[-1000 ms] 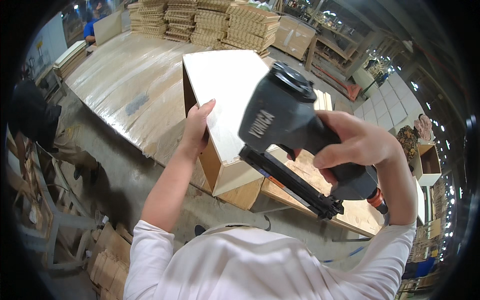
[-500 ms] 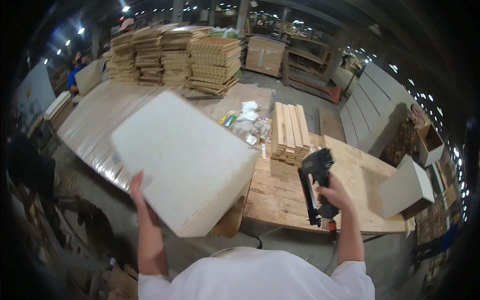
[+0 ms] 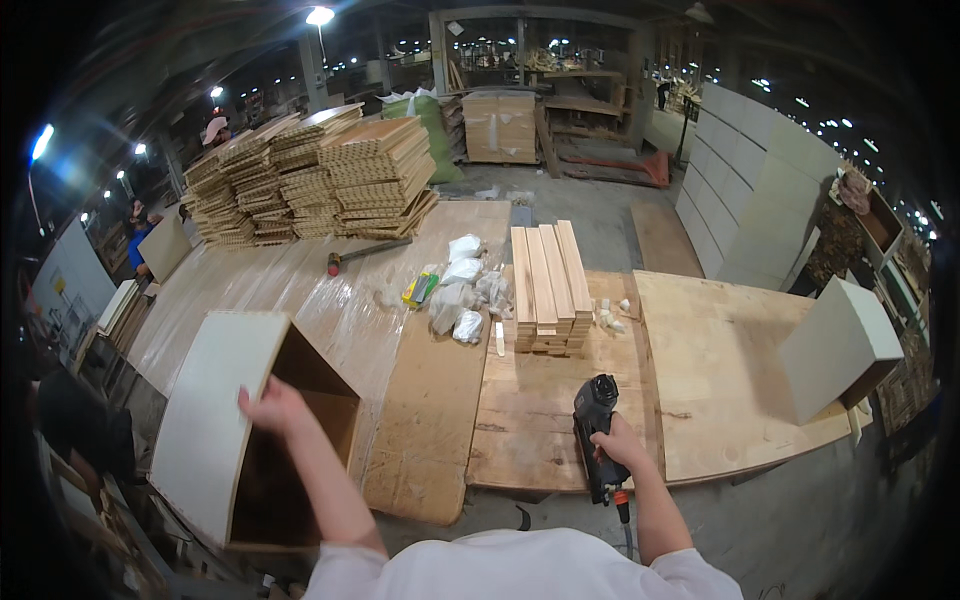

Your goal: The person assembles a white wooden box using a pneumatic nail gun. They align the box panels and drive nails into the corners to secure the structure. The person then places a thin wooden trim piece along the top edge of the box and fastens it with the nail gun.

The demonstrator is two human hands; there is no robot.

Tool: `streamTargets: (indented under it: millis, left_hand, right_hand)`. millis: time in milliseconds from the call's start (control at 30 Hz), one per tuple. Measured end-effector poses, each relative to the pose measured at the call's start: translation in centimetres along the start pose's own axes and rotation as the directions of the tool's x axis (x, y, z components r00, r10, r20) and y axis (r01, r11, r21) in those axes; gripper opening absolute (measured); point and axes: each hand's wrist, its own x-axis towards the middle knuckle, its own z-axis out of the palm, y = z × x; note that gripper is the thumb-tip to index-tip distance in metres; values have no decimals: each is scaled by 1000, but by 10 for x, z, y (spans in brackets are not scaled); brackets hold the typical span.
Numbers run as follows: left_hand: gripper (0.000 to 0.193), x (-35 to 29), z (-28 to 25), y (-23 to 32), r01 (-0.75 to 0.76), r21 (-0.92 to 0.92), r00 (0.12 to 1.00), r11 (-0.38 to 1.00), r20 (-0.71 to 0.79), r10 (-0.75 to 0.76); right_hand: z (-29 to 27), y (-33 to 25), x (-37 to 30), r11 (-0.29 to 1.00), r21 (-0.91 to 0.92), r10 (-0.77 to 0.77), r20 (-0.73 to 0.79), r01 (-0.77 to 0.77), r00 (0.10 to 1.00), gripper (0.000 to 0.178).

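An open wooden box (image 3: 210,400) with white outer panels and a brown inside stands at the left, its opening turned to the right. My left hand (image 3: 280,408) is at the rim of that opening, fingers curled over the edge of the white panel. In my right hand (image 3: 622,446) is a black pneumatic nail gun (image 3: 594,425), held by its grip above the front of the wooden worktable (image 3: 520,440). An air hose with an orange fitting (image 3: 622,500) hangs from its lower end.
Stacked wooden strips (image 3: 550,285) lie mid-table, beside crumpled plastic bags (image 3: 465,290). A hammer (image 3: 365,256) lies before stacked panels (image 3: 350,180). Another white box (image 3: 840,345) sits at the right end. Tall white panels (image 3: 750,185) stand behind, with a person (image 3: 840,230) nearby.
The white box has moved left and down and turned, so its hollow side now shows. My left hand has shifted to its rim. The nail gun has come lower and nearer to me.
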Motion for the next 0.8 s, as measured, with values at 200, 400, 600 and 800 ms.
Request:
streamTargets:
  millis: [200, 400, 600, 800]
  left_hand:
    - [69, -6, 98, -134, 140, -18, 972, 990, -190, -141]
    - [19, -227, 58, -135, 792, 415, 255, 447, 439, -861]
    - [26, -207, -103, 42, -141, 906, -223, 400, 364, -904]
    - [38, -47, -255, 194, -83, 935, 924, 345, 202, -324]
  right_hand:
    - [-1, 9, 5, 1000, 28, -4, -74, 6, 997, 35]
    - [8, 9, 5, 1000, -21, 14, -88, -16, 996, 36]
    - [17, 4, 0, 999, 23, 33, -73, -31, 997, 37]
    - [19, -81, -37, 998, 52, 36, 101, -42, 994, 38]
